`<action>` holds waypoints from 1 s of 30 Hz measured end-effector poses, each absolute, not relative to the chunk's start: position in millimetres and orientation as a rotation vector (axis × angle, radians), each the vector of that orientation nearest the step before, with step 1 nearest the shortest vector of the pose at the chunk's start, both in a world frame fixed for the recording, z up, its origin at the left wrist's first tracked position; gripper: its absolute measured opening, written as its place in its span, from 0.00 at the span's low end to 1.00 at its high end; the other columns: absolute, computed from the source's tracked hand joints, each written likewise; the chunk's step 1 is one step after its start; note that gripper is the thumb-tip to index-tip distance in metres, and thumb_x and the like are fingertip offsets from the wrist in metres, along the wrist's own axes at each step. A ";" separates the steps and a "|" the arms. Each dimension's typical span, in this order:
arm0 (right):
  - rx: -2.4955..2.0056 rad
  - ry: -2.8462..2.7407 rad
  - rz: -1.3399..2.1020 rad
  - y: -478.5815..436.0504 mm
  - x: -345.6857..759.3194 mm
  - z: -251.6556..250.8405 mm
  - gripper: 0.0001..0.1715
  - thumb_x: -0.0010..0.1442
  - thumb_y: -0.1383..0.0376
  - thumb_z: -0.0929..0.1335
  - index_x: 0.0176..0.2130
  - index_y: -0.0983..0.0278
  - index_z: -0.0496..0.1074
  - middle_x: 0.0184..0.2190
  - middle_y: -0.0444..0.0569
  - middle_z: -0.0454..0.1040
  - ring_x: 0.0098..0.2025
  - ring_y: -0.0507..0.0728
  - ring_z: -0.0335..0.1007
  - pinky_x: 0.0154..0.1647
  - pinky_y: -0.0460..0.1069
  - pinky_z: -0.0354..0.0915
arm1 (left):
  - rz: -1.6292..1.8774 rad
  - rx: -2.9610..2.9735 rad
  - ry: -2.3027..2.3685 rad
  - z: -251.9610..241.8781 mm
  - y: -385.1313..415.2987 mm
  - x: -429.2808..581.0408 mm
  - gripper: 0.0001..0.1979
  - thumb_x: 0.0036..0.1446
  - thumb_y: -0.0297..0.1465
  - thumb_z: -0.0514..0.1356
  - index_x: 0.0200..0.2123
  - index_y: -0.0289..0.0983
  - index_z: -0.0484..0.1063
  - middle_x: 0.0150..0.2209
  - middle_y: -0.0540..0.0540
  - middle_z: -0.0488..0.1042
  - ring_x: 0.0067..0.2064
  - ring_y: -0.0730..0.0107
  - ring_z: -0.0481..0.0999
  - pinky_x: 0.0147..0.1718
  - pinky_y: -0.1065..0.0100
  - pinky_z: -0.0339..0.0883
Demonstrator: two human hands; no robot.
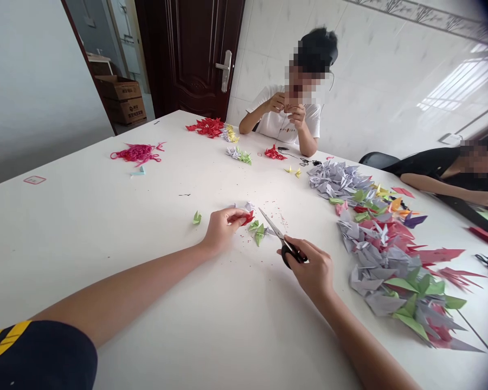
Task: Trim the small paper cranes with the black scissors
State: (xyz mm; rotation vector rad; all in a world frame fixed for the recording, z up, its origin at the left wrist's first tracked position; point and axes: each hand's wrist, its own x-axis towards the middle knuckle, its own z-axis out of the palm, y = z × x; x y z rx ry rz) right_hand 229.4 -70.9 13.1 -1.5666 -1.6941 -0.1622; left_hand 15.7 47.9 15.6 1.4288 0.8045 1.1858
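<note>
Between the fingertips of my left hand [223, 230] is a small red folded-paper crane [248, 218]. My right hand [312, 265] grips a pair of scissors [273, 223] by its black handles, its blades pointing up and left, a short way right of the red piece. The blades look closed or nearly so. Beneath and between the hands lie green paper cranes [259, 233] and pale lilac ones [249, 206], with tiny paper scraps scattered around. A lone green crane [197, 218] sits left of my left hand.
A long heap of lilac, red and green cranes [384, 249] covers the right side of the white table [146, 314]. Farther off are magenta cord [138, 153] and red cranes [209, 127]. One person [284, 116] sits across, another person [439, 168] at right.
</note>
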 end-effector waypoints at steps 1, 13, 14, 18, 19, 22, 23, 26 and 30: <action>-1.556 -1.687 -0.163 -70.5 229.9 12.9 0.12 0.58 0.69 0.68 0.41 0.61 0.79 0.29 0.44 0.80 0.22 0.50 0.67 0.25 0.46 0.63 | 1.198 1.417 0.812 15.7 48.5 15.6 0.09 0.53 0.33 0.66 0.37 0.35 0.81 0.39 0.43 0.83 0.42 0.60 0.82 0.47 0.58 0.76; -1.513 -1.782 0.032 -69.5 227.7 8.1 0.13 0.56 0.65 0.72 0.43 0.61 0.78 0.27 0.43 0.73 0.22 0.49 0.60 0.26 0.45 0.63 | 1.238 1.427 0.745 20.8 48.6 13.6 0.08 0.54 0.33 0.65 0.36 0.35 0.81 0.40 0.43 0.82 0.42 0.62 0.81 0.49 0.58 0.77; -1.503 -1.785 0.042 -69.5 227.6 7.9 0.13 0.56 0.65 0.71 0.43 0.62 0.78 0.27 0.43 0.73 0.23 0.49 0.60 0.26 0.46 0.62 | 1.239 1.437 0.742 20.8 48.6 13.5 0.08 0.54 0.33 0.65 0.36 0.35 0.81 0.40 0.43 0.82 0.42 0.63 0.81 0.48 0.58 0.77; -1.485 -1.785 0.063 -69.8 226.2 8.5 0.13 0.56 0.66 0.71 0.43 0.62 0.78 0.26 0.43 0.73 0.23 0.50 0.59 0.26 0.46 0.62 | 1.260 1.471 0.740 21.1 48.5 12.8 0.08 0.55 0.32 0.64 0.37 0.36 0.81 0.40 0.43 0.82 0.41 0.64 0.81 0.47 0.59 0.78; -1.480 -1.784 0.071 -69.9 225.6 8.8 0.13 0.56 0.67 0.71 0.43 0.61 0.78 0.26 0.43 0.73 0.23 0.50 0.59 0.26 0.46 0.62 | 1.262 1.483 0.741 21.3 48.2 12.7 0.08 0.55 0.31 0.64 0.37 0.36 0.81 0.40 0.43 0.82 0.41 0.64 0.81 0.46 0.60 0.78; -1.467 -1.779 0.093 -70.1 224.0 10.0 0.14 0.56 0.67 0.70 0.43 0.61 0.78 0.26 0.43 0.72 0.23 0.50 0.59 0.25 0.46 0.63 | 1.250 1.543 0.748 21.5 46.9 12.4 0.09 0.56 0.29 0.62 0.39 0.36 0.81 0.40 0.44 0.82 0.41 0.65 0.81 0.45 0.61 0.78; -1.464 -1.780 0.097 -70.1 223.6 10.5 0.14 0.56 0.67 0.70 0.43 0.61 0.79 0.26 0.43 0.72 0.23 0.50 0.59 0.25 0.46 0.63 | 1.248 1.565 0.753 21.4 46.5 12.3 0.10 0.57 0.28 0.61 0.40 0.37 0.81 0.41 0.44 0.82 0.41 0.65 0.81 0.44 0.62 0.78; -1.450 -1.783 0.097 -70.1 223.0 11.8 0.14 0.56 0.67 0.70 0.43 0.61 0.79 0.26 0.43 0.72 0.22 0.50 0.59 0.25 0.46 0.62 | 1.251 1.611 0.761 20.2 46.1 12.3 0.12 0.58 0.28 0.60 0.44 0.38 0.80 0.41 0.44 0.82 0.42 0.65 0.81 0.44 0.63 0.78; -1.436 -1.789 0.095 -70.4 222.7 13.1 0.14 0.55 0.68 0.70 0.43 0.61 0.79 0.25 0.43 0.72 0.22 0.49 0.59 0.25 0.46 0.62 | 1.243 1.633 0.753 18.6 46.4 12.3 0.13 0.58 0.29 0.60 0.45 0.38 0.79 0.39 0.45 0.82 0.42 0.65 0.81 0.43 0.64 0.77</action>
